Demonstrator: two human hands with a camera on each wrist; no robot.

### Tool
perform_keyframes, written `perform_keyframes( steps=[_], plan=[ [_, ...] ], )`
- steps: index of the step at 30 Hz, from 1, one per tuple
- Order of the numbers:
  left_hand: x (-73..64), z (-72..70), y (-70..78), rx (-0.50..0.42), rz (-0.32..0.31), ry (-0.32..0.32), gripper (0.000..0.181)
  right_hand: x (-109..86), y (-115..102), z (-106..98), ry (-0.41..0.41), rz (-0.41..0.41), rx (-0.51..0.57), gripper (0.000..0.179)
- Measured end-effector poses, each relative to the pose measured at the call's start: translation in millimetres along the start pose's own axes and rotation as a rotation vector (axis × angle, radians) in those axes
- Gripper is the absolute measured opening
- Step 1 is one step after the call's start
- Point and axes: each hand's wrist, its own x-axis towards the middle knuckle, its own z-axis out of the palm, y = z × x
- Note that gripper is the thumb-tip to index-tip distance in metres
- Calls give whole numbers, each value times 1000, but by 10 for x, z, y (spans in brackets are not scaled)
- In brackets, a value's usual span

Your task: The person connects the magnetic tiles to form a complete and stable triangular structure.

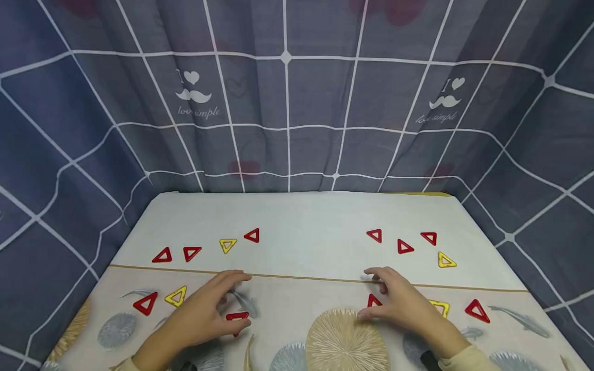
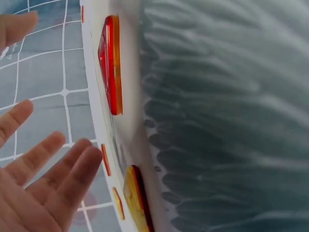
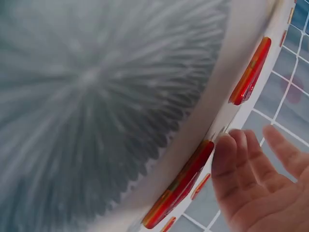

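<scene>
My left hand [image 1: 211,309] hovers over the near left of the table with fingers spread and relaxed, holding nothing. A hollow red triangle [image 1: 237,315] lies by its thumb; a yellow triangle [image 1: 183,297] and another red one lie to its left. In the left wrist view the fingers [image 2: 79,174] are parted, beside a red triangle [image 2: 116,67]. My right hand [image 1: 396,304] is loosely bent and grips nothing, with a red triangle [image 1: 370,301] between thumb and fingers, partly hidden. Right of it lie a yellow triangle [image 1: 446,309], partly covered by the wrist, and a red one [image 1: 482,311].
Beyond a brown line, the white far strip [image 1: 311,232] of the table bears several red and yellow triangles in left and right groups. The patterned near cloth [image 1: 287,309] has printed discs and fish. Dark checked curtains [image 1: 315,93] enclose the back and sides.
</scene>
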Motion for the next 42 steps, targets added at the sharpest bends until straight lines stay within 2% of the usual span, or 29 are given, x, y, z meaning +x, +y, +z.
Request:
perform_keyframes(
  steps=[3, 6, 10, 21, 28, 35, 42],
  plan=[
    [-18, 6, -20, -106, 21, -27, 75, -5, 35, -5, -10, -30, 43, 92],
    [-26, 15, -41, -153, 32, -58, 73, -15, 70, -10, -18, -64, 75, 88],
    [-34, 14, -62, -180, 3, -107, 71, -25, 108, -20, -45, -80, 119, 84],
    [-60, -52, -183, -288, -16, -232, 68, -3, 163, -46, -109, -48, 248, 69],
    [-48, -60, -152, -281, -64, -302, 65, 11, 188, -55, -134, -28, 244, 59],
    [-46, -38, -142, -253, -65, -309, 60, 3, 199, -40, -134, -30, 208, 47],
    [-32, -23, -143, -229, -71, -302, 57, 6, 190, -31, -133, -17, 200, 45]
  ],
)
